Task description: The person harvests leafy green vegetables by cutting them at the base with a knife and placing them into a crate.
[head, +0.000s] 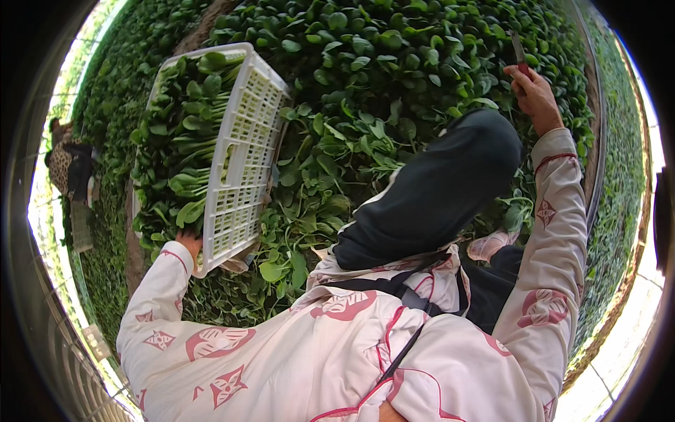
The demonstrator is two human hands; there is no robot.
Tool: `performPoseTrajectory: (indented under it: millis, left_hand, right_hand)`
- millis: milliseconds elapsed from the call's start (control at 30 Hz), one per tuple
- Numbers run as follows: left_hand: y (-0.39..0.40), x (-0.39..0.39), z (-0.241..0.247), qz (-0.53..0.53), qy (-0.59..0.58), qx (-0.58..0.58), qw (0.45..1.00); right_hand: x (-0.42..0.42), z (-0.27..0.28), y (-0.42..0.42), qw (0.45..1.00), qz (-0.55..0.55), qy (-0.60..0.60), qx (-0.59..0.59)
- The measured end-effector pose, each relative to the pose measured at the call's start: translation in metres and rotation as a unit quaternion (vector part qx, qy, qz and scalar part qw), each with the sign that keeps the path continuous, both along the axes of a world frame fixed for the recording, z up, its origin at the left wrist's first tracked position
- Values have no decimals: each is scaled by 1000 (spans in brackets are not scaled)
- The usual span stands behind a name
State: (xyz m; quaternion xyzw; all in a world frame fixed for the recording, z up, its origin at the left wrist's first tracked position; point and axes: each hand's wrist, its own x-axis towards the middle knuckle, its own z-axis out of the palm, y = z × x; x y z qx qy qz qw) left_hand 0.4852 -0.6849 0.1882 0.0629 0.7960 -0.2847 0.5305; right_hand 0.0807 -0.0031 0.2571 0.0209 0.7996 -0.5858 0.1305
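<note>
A white slatted plastic crate (pixel 240 153) stands on the plants at my left, filled with cut leafy greens (pixel 195 124) whose pale stems point towards its near wall. My left hand (pixel 190 243) reaches in at the crate's lower end; its fingers are hidden under leaves and behind the rim, so its grip does not show. Out to the right, my right hand (pixel 533 95) is closed around the red handle of a small knife (pixel 519 53). The blade points away from me, over the standing greens (pixel 379 53).
My bent knee (pixel 459 158) rises between the crate and my right arm. Loose leaves and stems (pixel 316 174) cover the ground beside the crate. Another person (pixel 71 163) is at the far left. A dark pipe or hose (pixel 601 121) runs along the bed's right edge.
</note>
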Motion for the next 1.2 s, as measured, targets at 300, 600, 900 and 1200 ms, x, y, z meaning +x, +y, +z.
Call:
performPoseTrajectory:
  millis: [300,600,900,1200]
  left_hand:
    - [54,-97,60,23,75,-94,992]
    - [369,-364,1,33,265,624,735]
    - [544,-438,-186,-126,373,423,816]
    - [517,-438,-221,26,419,443,792]
  right_hand:
    - [89,-200,131,938,-247,-235,-67]
    - [61,-312,22,929,-214,-245,-175]
    - [59,-345,14,975,-172,-137,-34]
    - [31,-378,20,981,-46,-63,179]
